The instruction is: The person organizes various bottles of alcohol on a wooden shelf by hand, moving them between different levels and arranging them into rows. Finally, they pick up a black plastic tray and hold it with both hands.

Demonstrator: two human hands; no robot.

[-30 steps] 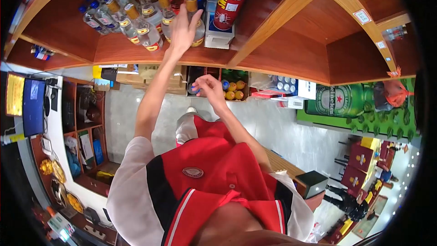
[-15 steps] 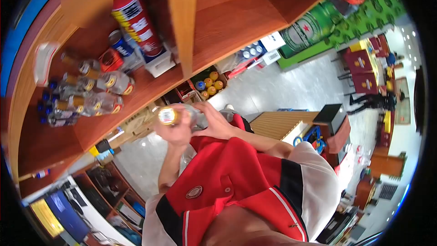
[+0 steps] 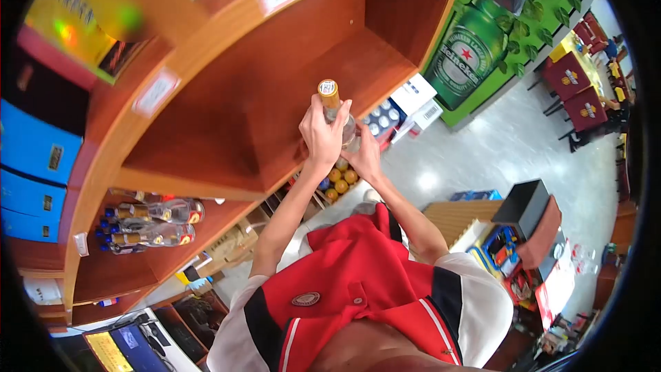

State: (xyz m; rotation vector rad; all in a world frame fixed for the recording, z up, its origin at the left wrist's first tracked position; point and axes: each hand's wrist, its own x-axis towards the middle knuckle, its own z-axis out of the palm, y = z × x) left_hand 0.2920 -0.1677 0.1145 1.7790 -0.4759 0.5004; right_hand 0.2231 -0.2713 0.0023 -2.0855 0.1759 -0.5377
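A clear glass bottle with a gold cap [image 3: 328,88] is held between my two hands, in front of a bare shelf compartment [image 3: 303,69]. My left hand [image 3: 322,131] is wrapped round the bottle's neck just under the cap. Lower on the glass, my right hand [image 3: 363,155] grips the bottle's body from the other side. Several similar clear bottles [image 3: 165,212] lie grouped in the lower left compartment, some with gold caps and some with blue ones.
Blue boxes [image 3: 41,145] fill a shelf at the far left. Below the shelf edge is a box of round yellow items [image 3: 339,182]. A green bottle poster [image 3: 468,55] stands at the upper right. A black box [image 3: 520,207] sits on the counter at the right.
Both hands have moved right and up with the bottle, towards the wooden compartment. The view has shifted, so the grouped bottles appear lower and the blue boxes have come into sight.
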